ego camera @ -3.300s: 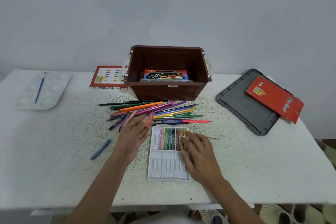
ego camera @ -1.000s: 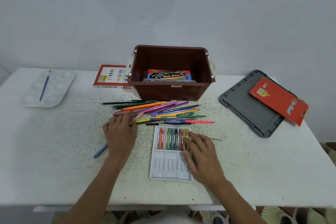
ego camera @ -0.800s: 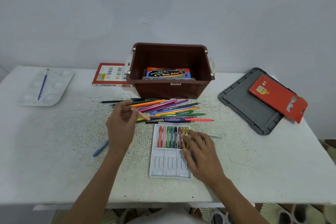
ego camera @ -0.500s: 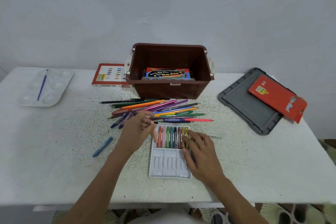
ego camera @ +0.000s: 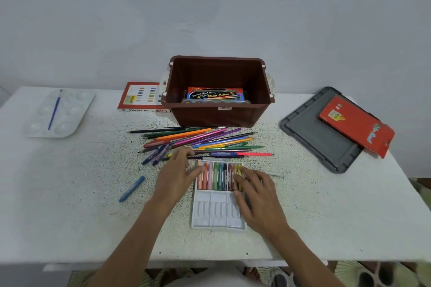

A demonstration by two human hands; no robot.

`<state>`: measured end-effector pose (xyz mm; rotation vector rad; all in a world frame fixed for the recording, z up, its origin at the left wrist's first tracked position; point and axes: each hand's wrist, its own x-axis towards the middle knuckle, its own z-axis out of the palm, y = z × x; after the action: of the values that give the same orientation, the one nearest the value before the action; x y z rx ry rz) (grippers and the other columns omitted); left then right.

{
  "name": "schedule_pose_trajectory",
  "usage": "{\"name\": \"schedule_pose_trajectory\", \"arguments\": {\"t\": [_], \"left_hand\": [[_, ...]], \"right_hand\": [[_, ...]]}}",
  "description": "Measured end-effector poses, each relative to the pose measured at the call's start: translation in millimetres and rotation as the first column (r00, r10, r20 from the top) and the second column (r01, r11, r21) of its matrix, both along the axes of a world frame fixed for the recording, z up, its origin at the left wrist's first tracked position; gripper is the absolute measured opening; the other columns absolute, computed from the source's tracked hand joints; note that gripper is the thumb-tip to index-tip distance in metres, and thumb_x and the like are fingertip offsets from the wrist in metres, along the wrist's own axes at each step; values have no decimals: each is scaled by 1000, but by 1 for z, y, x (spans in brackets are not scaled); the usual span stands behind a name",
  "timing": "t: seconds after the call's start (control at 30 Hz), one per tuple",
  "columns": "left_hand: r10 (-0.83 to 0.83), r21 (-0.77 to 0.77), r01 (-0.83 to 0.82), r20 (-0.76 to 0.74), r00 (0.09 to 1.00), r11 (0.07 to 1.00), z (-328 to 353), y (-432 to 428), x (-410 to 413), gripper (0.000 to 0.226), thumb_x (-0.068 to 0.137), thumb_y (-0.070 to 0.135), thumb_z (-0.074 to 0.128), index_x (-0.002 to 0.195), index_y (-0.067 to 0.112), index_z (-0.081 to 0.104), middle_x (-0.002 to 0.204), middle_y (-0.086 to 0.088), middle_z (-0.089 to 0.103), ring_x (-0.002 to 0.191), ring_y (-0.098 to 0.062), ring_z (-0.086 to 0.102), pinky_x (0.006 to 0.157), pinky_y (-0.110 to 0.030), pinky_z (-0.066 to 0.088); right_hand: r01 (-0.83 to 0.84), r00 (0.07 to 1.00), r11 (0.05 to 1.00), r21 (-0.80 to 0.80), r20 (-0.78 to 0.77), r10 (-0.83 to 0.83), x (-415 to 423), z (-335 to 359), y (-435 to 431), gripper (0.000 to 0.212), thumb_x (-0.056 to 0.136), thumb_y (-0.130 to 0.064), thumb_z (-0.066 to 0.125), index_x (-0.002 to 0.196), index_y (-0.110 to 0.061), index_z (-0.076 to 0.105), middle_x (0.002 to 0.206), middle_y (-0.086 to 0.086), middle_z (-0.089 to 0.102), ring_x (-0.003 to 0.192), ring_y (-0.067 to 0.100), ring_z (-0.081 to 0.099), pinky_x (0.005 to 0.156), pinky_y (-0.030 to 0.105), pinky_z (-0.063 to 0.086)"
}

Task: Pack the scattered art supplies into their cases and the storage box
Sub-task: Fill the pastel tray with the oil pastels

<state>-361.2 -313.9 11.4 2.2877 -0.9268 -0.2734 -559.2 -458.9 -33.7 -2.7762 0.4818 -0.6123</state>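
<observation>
The blue pastel [ego camera: 132, 189] lies slanted on the tabletop, just left of the left hand [ego camera: 176, 177], whose grip is slack and empty. The right hand [ego camera: 256, 196] rests flat-fingered on the tray [ego camera: 217, 219].

Art supplies, part packed and part loose

At centre frame a white moulded plastic tray [ego camera: 218, 214] holds a row of oil pastel sticks [ego camera: 219, 176] in its far half. A loose blue pastel stick [ego camera: 132, 189] lies to its left. Above it, a heap of coloured pencils [ego camera: 200, 141] lies sideways before the open brown plastic storage box [ego camera: 219, 115], which holds a blue-and-red water colour box [ego camera: 215, 95]. A red-and-white oil pastels case [ego camera: 140, 98] lies left of the box. At right, a flat red card case [ego camera: 354, 123] rests on the grey box lid [ego camera: 319, 137].
</observation>
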Motion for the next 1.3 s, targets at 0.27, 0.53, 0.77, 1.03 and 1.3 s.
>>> {"name": "schedule_pose_trajectory", "arguments": {"t": [0.27, 0.53, 0.77, 1.03, 1.3], "left_hand": [[90, 226, -118, 129, 988, 967, -13, 1, -5, 46, 84, 71, 46, 94, 26, 39, 52, 5, 48, 42, -6, 41, 42, -23, 25], [147, 167, -181, 201, 969, 969, -18, 5, -6, 42, 88, 69, 45, 99, 28, 47, 66, 12, 52, 54, -2, 47, 44, -21, 28], [338, 21, -396, 480, 810, 918, -35, 25, 17, 20, 87, 19, 66, 104, 10, 61, 98, -12, 62, 87, -30, 57, 72, -41, 46], [290, 139, -438, 571, 768, 888, -39, 35, 33, 17, 88, 19, 63, 101, 8, 62, 90, -14, 66, 83, -34, 58, 74, -44, 39], [405, -68, -423, 457, 792, 904, -22, 32, 26, 18, 91, 19, 64, 109, 14, 63, 94, -7, 69, 83, -27, 62, 80, -42, 44]], "right_hand": [[6, 1000, 1000, -13, 5, -6, 1, 2, 1, 40, 101, -36, 42, 127, -13, 63, 137, 4, 56, 121, 26, 48, 103, 41, 40], [10, 1000, 1000, -16, -5, -10, 1, 1, 1, 40, 101, -37, 42, 127, -14, 63, 137, 4, 57, 122, 25, 48, 105, 39, 37], [-3, 1000, 1000, -7, -7, 3, 0, -1, 0, 40, 102, -36, 42, 128, -14, 62, 138, 4, 56, 123, 27, 49, 105, 41, 38], [-8, 1000, 1000, -18, -7, 8, 0, 0, 0, 41, 103, -36, 41, 128, -13, 63, 138, 4, 56, 123, 27, 49, 106, 41, 37], [1, 1000, 1000, -12, 3, -1, 0, -1, 1, 41, 101, -36, 43, 128, -13, 63, 138, 4, 56, 123, 26, 47, 105, 39, 38]]}}
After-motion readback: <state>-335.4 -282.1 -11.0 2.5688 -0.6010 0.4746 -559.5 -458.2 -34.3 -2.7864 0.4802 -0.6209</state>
